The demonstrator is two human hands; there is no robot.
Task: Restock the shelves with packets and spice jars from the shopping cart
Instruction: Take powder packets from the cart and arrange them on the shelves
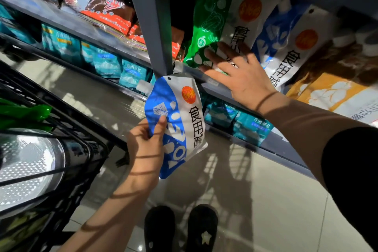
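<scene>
the left hand (146, 145) pinched a blue-and-white pouch (176, 122) below the shelf (212, 83), thumb across its front. the right hand (235, 71) lay spread flat on the standing pouches (243, 20). these could topple forward if pushed carelessly. the upright post (155, 22) crowded the gap; the cart (67, 149) stood left.

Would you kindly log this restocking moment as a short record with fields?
left hand: grips a blue and white pouch near its lower left, thumb on the front
pouch: upright, spout at top left, held below the shelf edge
right hand: fingers straight, pressing on the white pouch and green pouch on the shelf
cart: at left, black, holds a shiny metal item
lower shelf: teal packets in a row
</scene>
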